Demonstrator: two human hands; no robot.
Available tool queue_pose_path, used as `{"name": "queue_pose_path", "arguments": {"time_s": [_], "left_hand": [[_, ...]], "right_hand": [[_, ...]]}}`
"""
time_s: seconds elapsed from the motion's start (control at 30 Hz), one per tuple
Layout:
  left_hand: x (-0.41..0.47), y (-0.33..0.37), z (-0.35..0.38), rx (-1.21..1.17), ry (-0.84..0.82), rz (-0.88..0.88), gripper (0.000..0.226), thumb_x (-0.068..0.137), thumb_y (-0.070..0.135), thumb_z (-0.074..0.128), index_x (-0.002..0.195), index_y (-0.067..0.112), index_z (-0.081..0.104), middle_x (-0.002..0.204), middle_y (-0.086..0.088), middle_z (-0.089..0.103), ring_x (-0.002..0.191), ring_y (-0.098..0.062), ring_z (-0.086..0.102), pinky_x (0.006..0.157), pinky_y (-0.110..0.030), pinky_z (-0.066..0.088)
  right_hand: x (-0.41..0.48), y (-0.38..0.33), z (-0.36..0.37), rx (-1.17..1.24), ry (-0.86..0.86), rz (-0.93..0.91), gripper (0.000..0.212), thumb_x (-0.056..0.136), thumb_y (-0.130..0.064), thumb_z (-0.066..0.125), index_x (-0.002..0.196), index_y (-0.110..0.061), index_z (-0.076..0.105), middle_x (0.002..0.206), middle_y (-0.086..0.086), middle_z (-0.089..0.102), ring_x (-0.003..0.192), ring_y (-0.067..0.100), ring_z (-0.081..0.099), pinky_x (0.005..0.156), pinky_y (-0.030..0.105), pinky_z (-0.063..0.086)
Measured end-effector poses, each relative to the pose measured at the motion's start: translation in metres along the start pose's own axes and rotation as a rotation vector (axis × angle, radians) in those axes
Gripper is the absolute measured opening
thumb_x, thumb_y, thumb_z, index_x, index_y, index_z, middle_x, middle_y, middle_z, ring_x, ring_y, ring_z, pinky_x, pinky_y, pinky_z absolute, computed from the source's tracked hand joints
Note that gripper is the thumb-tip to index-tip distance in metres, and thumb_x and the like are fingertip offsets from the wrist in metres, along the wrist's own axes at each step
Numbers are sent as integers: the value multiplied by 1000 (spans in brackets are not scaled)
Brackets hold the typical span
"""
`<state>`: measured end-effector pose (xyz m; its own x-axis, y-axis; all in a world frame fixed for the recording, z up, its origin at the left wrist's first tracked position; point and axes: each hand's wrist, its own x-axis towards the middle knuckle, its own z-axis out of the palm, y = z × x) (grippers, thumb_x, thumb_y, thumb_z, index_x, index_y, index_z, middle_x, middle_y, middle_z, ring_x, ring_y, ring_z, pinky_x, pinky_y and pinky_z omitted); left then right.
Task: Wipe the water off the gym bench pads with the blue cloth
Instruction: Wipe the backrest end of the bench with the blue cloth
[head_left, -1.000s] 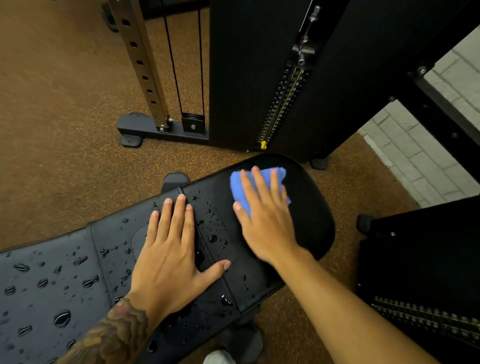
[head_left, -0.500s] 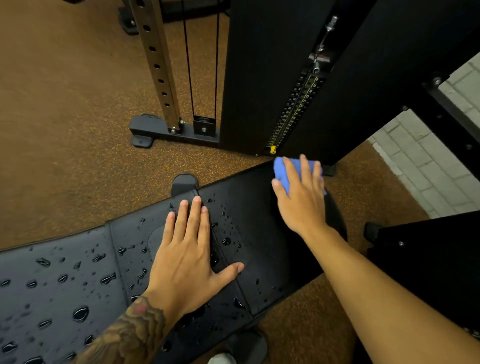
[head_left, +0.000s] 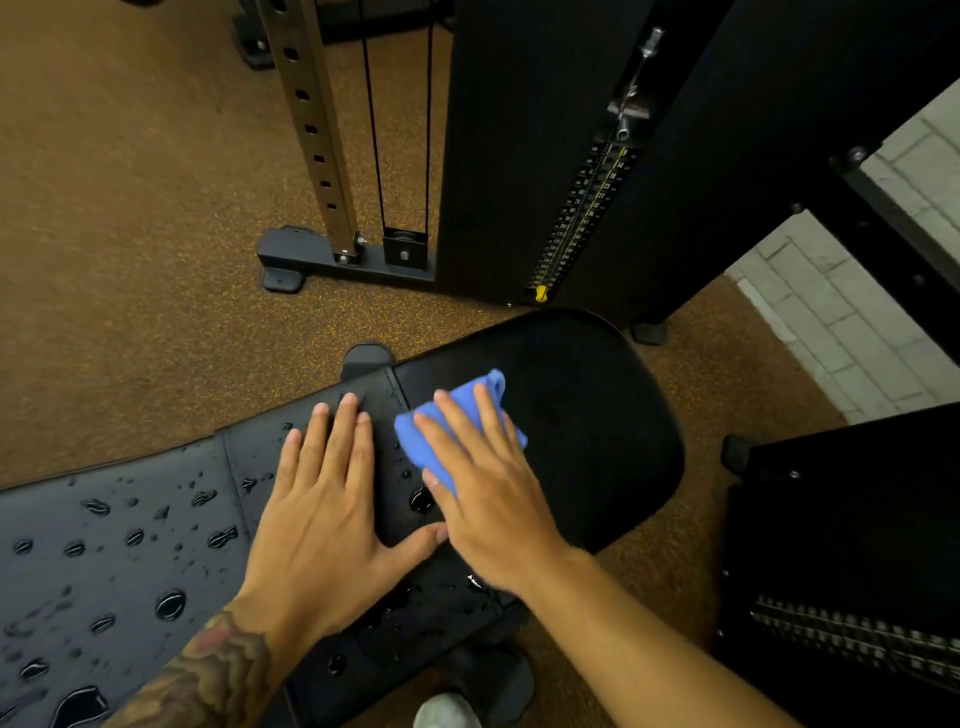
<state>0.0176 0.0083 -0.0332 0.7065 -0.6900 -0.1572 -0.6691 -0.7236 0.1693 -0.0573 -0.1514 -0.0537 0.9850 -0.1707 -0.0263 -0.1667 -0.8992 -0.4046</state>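
Head view. The blue cloth (head_left: 415, 446), a small crumpled wad of soft, light-blue fabric, lies on the black seat pad (head_left: 597, 431) just beside the seam at its left edge. The right hand (head_left: 488, 499) presses it flat, fingers straight and spread, not curled round it; cloth shows past the fingertips and at the thumb side. The left hand (head_left: 327, 525) rests palm down, released, on the neighbouring pad section (head_left: 249, 467), its thumb touching the right hand. Water drops (head_left: 171, 603) bead on the long back pad (head_left: 104, 561) and near both hands; the rounded far part of the seat pad looks matte and dry. A weight stack (head_left: 571, 223) stands beyond on the brown speckled floor (head_left: 130, 260).
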Motion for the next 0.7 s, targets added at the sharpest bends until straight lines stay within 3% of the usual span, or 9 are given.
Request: {"name": "queue_pose_path", "arguments": {"time_s": [0.27, 0.37, 0.53, 0.6, 0.7], "left_hand": [[-22, -4, 1, 12, -22, 40, 116, 74, 89, 30, 148, 0, 20, 160, -11, 9, 148, -27, 2, 116, -47, 10], [-26, -8, 0, 13, -21, 45, 116, 75, 89, 29, 149, 1, 18, 160, -11, 7, 148, -26, 0, 116, -47, 9], [-35, -15, -1, 21, -28, 41, 115, 75, 88, 28, 150, 2, 16, 160, -11, 4, 148, -27, -2, 117, -47, 8], [-39, -17, 0, 23, -28, 43, 114, 76, 88, 28, 149, 2, 17, 160, -11, 5, 148, -27, -1, 116, -47, 8], [-43, -17, 1, 17, -30, 44, 114, 76, 87, 29, 149, 1, 19, 160, -11, 7, 148, -27, 0, 117, -47, 9]], "right_hand": [[-98, 23, -4, -71, 12, 195, 54, 100, -43, 30, 152, -30, 23, 163, -5, 9, 150, 24, -1, 118, 44, 10], [-88, 41, -13, -84, 64, 326, 58, 99, -52, 25, 152, -32, 23, 164, 1, 5, 150, 25, -3, 119, 45, 11], [-17, 43, -21, -127, 63, 489, 63, 97, -57, 24, 154, -35, 8, 163, 4, -3, 148, 30, -12, 119, 49, 2], [9, 27, -17, -114, 19, 462, 62, 100, -53, 27, 154, -35, 3, 163, 4, -5, 147, 30, -16, 119, 49, -2], [10, 0, -4, -85, -25, 279, 60, 102, -49, 25, 154, -33, 0, 163, 2, -7, 146, 28, -20, 120, 49, -3]]}}
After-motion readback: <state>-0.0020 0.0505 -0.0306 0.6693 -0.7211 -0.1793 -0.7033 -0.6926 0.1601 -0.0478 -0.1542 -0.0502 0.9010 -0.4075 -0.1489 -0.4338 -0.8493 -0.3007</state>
